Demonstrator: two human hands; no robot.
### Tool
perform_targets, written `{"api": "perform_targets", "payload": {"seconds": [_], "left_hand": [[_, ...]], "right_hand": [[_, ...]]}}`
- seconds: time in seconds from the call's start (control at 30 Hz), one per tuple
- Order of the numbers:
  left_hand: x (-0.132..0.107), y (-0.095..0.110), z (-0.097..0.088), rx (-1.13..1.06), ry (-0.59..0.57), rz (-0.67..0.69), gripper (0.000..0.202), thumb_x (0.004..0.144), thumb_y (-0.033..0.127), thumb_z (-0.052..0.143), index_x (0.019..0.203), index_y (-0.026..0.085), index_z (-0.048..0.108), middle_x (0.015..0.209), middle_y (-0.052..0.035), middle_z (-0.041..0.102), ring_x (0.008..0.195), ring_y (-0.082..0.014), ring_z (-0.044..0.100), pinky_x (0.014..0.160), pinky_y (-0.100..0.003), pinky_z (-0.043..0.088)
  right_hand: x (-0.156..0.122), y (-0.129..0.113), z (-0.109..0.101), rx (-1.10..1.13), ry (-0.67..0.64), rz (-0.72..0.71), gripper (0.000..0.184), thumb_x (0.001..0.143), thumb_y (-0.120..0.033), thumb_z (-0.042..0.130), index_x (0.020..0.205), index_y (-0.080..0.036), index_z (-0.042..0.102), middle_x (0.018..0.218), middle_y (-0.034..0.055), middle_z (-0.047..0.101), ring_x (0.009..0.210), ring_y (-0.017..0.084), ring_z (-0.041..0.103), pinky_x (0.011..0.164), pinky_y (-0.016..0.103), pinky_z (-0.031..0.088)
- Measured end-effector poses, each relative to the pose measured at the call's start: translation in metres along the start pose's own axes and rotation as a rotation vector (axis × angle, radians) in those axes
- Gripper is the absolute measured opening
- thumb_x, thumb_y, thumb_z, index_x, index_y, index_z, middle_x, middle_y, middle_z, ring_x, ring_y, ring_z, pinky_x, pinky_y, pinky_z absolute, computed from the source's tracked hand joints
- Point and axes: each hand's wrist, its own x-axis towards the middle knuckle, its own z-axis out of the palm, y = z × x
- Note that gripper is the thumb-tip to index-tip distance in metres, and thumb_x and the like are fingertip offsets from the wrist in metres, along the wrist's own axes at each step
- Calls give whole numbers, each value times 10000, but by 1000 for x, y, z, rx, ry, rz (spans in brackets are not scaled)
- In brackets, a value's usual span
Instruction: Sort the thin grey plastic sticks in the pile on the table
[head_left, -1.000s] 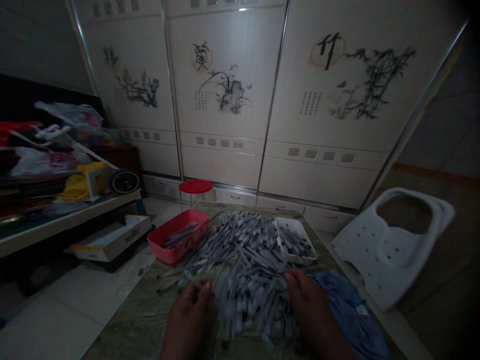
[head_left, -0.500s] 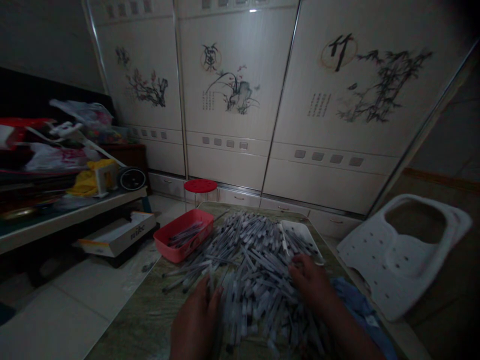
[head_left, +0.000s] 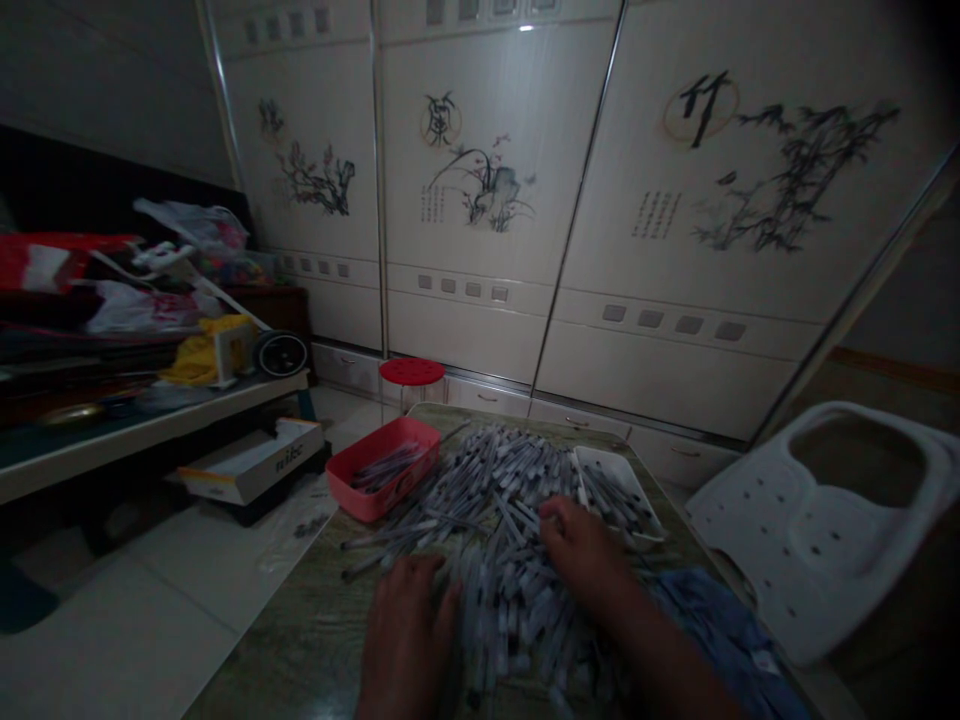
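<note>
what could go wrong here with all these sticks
The loose thin plastic sticks reach close to the table's left edge, so a sweep of the left hand might push some onto the tile floor. The right hand works beside the white tray and might knock it, mixing its sticks back in.

A mottled grey-green tabletop [head_left: 300,640] carries a wide heap of thin grey-white plastic sticks [head_left: 480,500] at its centre, a red rectangular plastic tray [head_left: 360,490] toward its far left corner, and a shallow white rectangular tray [head_left: 619,480] toward its far right corner.
</note>
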Motion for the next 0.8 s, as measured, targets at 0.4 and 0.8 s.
{"api": "perform_targets", "payload": {"seconds": [0.4,0.8], "left_hand": [[-6,3,2,-286,-80,-27,360,907,351,646,1225,228,761,1264,-168,769,1184,-375,685,1039,-490,451],[-1,-3,5,-395,3,-75,397,944,343,607,1266,149,732,1300,-202,733,1227,-363,664,1087,-509,468]], "right_hand": [[46,-79,77,-335,-286,-154,315,1018,-369,690,1280,-195,674,1300,88,699,1094,247,710,936,466,610],[34,-75,42,23,-103,-180,103,963,-218,655,1027,-185,729,1104,66,713,1047,224,680,951,381,520]]}}
